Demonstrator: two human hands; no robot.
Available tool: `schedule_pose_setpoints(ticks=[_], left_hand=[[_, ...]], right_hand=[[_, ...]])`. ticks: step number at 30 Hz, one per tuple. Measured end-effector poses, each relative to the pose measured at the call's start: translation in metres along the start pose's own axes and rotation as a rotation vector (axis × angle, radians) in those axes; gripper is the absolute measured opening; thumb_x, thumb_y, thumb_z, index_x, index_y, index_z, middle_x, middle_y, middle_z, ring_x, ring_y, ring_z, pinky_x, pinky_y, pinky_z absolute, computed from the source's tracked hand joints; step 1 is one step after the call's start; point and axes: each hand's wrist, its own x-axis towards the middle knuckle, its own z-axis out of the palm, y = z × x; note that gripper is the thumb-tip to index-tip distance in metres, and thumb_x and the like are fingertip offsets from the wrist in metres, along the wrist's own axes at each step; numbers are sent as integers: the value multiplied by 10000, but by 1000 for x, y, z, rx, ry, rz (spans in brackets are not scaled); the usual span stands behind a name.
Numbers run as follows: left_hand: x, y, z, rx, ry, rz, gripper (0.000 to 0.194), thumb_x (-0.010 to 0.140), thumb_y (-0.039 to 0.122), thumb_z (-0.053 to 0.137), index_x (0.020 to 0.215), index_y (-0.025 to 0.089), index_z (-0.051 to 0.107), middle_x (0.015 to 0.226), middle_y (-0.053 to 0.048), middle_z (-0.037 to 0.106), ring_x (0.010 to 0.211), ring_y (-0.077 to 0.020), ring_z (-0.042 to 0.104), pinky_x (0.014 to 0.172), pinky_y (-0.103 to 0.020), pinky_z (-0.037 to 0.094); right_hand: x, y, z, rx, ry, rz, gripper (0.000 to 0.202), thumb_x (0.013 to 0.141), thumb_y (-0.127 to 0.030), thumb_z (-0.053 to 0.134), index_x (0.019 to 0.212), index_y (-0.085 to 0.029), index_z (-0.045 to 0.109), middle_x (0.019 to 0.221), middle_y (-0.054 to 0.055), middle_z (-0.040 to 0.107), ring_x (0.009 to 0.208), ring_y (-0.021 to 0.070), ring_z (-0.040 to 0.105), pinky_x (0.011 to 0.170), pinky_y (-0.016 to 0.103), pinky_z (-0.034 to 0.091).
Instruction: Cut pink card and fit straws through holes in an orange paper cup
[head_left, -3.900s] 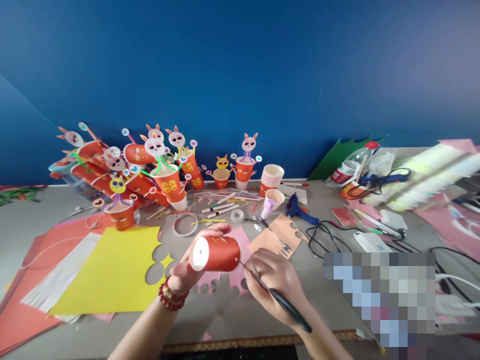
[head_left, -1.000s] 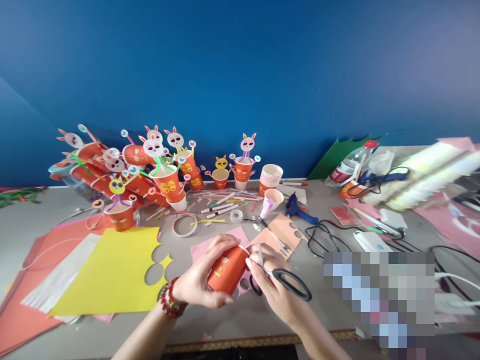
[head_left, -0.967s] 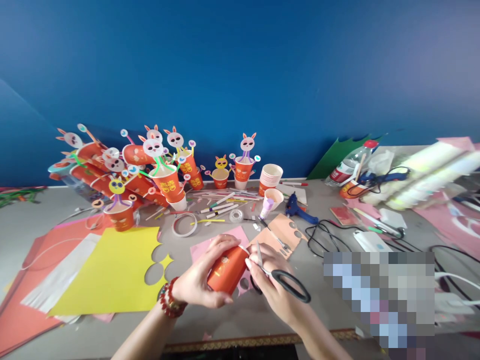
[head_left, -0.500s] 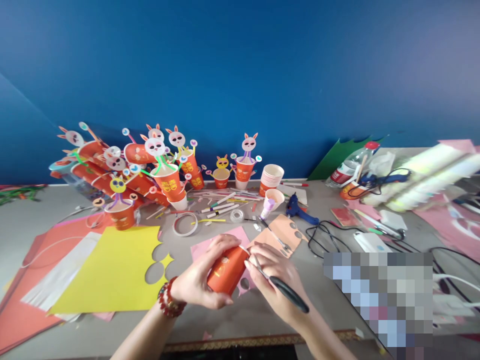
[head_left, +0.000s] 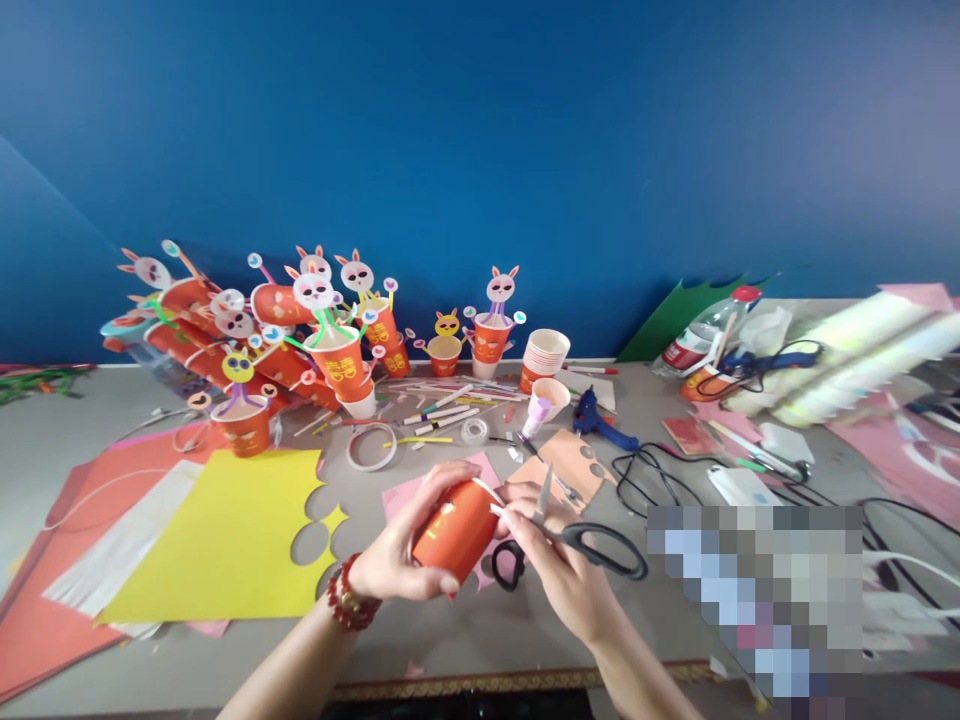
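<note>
Orange-red paper cup (head_left: 455,538) with gold printing on its smooth, tapering side is held tilted at the lower centre of the frame, a narrow white edge showing at its upper right end. The left hand (head_left: 397,562) wraps around it, thumb underneath. The right hand (head_left: 564,578) grips black-handled metal scissors (head_left: 573,535), loops spread apart, its fingertips at the white edge. Pink paper sheet with round cutouts (head_left: 481,466) lies behind.

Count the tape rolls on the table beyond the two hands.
2: a large roll beyond the left hand, and a smaller roll to its right, near the markers. Others could be hidden behind the cups.
</note>
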Motion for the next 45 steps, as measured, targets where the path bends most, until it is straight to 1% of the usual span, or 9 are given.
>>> schedule_pose_setpoints(ticks=[3, 8, 12, 17, 24, 30, 34, 40, 45], left_hand=[[-3, -5, -3, -72, -27, -32, 906, 737, 679, 673, 1471, 233, 384, 1492, -168, 402, 1398, -425, 301, 1138, -607, 217], [-4, -6, -7, -89, -76, -53, 896, 727, 653, 700, 1466, 239, 411, 1514, -160, 410, 1402, -424, 320, 1145, -611, 208], [-1, -2, -11, -70, -110, -91, 864, 732, 633, 708, 1455, 245, 437, 1507, -151, 432, 1390, -422, 352, 1141, -613, 227], [2, 5, -15, -29, -131, -141, 850, 723, 648, 702, 1435, 245, 470, 1478, -150, 474, 1373, -423, 379, 1131, -619, 250], [3, 8, -16, -36, -160, -212, 872, 707, 671, 698, 1429, 231, 483, 1473, -160, 469, 1369, -428, 379, 1125, -629, 259], [1, 8, -14, 77, -151, -116, 901, 702, 624, 742, 1452, 229, 436, 1473, -176, 460, 1368, -424, 386, 1131, -616, 263], [-1, 3, -11, 86, -108, -79, 926, 710, 586, 761, 1474, 225, 381, 1495, -186, 409, 1388, -425, 349, 1137, -605, 259], [-4, -4, -9, -74, -22, -79, 946, 701, 547, 791, 1485, 241, 359, 1535, -168, 353, 1426, -424, 283, 1162, -581, 231], [-8, -6, -7, -194, 26, -130, 965, 704, 523, 800, 1505, 278, 321, 1592, -135, 278, 1456, -426, 219, 1182, -551, 200]], right_hand=[[4, -7, -7, -73, -49, -63, 262, 1017, -267, 443, 835, -219, 626, 926, 70, 682, 918, 228, 649, 817, 342, 519], [15, -18, -19, -246, -240, -141, 335, 1010, -218, 417, 700, -215, 545, 723, 30, 591, 740, 193, 590, 714, 333, 489], [18, -18, -25, -310, -335, -187, 375, 1023, -198, 390, 669, -211, 512, 712, 23, 584, 753, 188, 567, 674, 320, 457], [18, -16, -27, -317, -387, -222, 322, 1014, -181, 436, 727, -223, 577, 745, 26, 640, 794, 205, 597, 694, 330, 481], [19, -19, -29, -375, -373, -264, 266, 1005, -221, 479, 824, -231, 673, 831, 57, 712, 877, 232, 639, 719, 331, 518], [12, -9, -15, -298, -280, -134, 382, 1022, -209, 415, 672, -209, 569, 712, 32, 653, 720, 185, 613, 678, 310, 488], [9, -7, -9, -243, -182, -27, 342, 1018, -226, 429, 701, -219, 558, 658, 11, 633, 664, 182, 616, 673, 314, 499], [0, 0, -19, -105, -39, -59, 227, 992, -231, 498, 852, -232, 676, 965, 60, 739, 994, 234, 685, 913, 359, 517], [-12, 10, -27, 37, 40, 43, 317, 1007, -273, 469, 840, -234, 735, 1074, 68, 729, 1118, 256, 635, 1002, 385, 474]])
